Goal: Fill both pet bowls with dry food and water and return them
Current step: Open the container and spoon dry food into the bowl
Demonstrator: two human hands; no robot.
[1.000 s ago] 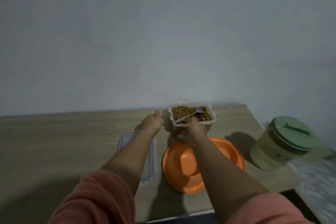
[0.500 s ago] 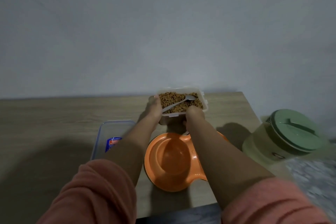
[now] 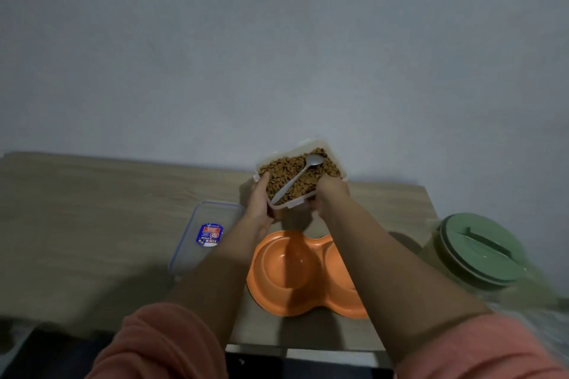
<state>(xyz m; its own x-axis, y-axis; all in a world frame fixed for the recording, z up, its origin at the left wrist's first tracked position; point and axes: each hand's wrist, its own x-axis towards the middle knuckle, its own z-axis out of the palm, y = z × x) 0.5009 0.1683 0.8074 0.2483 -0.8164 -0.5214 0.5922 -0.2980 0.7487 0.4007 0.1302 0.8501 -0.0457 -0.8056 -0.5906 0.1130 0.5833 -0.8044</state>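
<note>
A clear plastic container [image 3: 331,149] full of brown dry food is lifted off the table and tilted, with a metal spoon [image 3: 297,178] lying in the food. My left hand [image 3: 261,198] grips its left side and my right hand [image 3: 331,191] grips its right side. Below them an orange double pet bowl [image 3: 289,274] sits on the wooden table [image 3: 107,209]; both of its wells look empty, the right one partly hidden by my right forearm.
The container's clear lid [image 3: 206,234] with a blue label lies flat left of the bowl. A pale jug with a green lid [image 3: 480,252] stands at the right, by the table's right edge. A grey wall rises directly behind the table.
My left hand moved onto the food container, and both hands lifted it off the table, turning and tilting it. The camera view shifted too.
</note>
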